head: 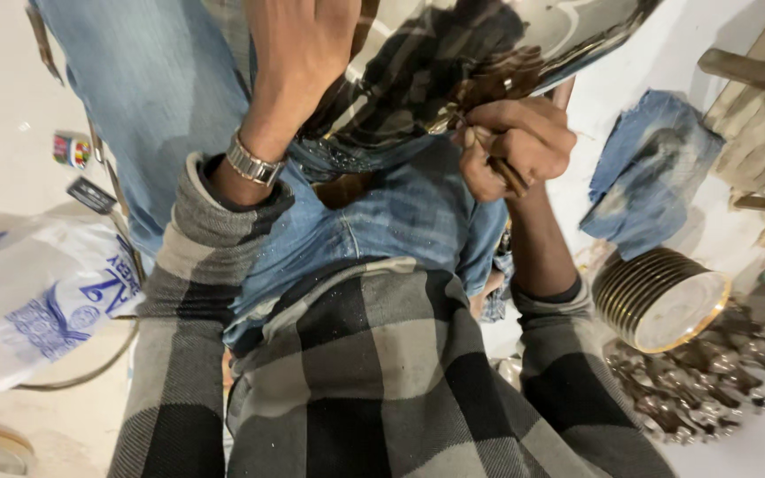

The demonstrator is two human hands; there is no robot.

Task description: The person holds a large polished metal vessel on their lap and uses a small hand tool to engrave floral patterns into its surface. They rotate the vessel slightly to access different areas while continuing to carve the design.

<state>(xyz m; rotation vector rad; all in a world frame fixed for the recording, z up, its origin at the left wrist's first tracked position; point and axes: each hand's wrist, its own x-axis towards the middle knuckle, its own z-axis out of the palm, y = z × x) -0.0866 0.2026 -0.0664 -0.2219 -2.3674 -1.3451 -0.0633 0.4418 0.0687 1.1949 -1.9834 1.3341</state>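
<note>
shirt (374,372): grey and black check
jeans (400,212): faded blue
metal dish (489,44): mirror-bright silver
wristwatch (252,164): silver
cloth (652,173): blue, smudged grey
stack of plates (661,296): white faces, gold rims
plastic bag (33,301): white with blue print

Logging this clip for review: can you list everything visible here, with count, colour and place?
Metal dish: one, shiny silver, top centre, over the lap.
Small tool: one, dark, in right fist; kind unclear.
Stacked plates: one stack, gold-rimmed, right floor.
Metal pieces: heap, silvery brown, lower right.
Cloth: one, blue, right.
Plastic bag: one, white and blue, left.
Left hand: on the dish, silver watch at wrist.
Right hand: fisted at dish edge.
</note>
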